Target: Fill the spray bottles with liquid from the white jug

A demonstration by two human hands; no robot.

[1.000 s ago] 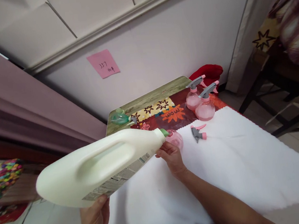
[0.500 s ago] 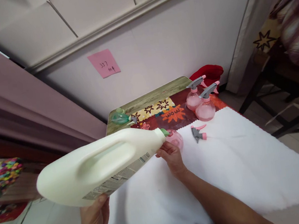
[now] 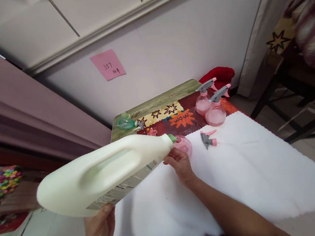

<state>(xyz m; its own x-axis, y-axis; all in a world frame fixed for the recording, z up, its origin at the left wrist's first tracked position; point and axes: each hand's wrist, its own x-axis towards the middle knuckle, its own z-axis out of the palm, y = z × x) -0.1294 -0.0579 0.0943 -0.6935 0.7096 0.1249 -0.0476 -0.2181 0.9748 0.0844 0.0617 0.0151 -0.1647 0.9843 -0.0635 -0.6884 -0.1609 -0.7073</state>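
Observation:
I hold a large cream-white plastic jug [image 3: 95, 174], tilted with its green spout toward the upper right. My left hand [image 3: 100, 225] grips its underside near the base, thumb on the printed label. My right hand [image 3: 180, 165] has its fingers curled at the underside of the jug's neck, partly hidden behind it. At the spout stands a round pink bottle [image 3: 185, 145] without its spray head, partly covered by my right hand; any liquid flow is hidden. A grey and pink spray trigger [image 3: 207, 139] with a clear tube lies on the white cloth [image 3: 238, 177] to the right.
Two pink spray bottles [image 3: 215, 114] with grey triggers stand at the table's back right. A green spray bottle [image 3: 126, 123] lies at the back left. Behind is a wall with a pink note [image 3: 108, 65]. A dark stool [image 3: 289, 103] is at the right.
The view has shifted very slightly. Both hands, the jug and the pink bottle keep nearly the same places and tilt.

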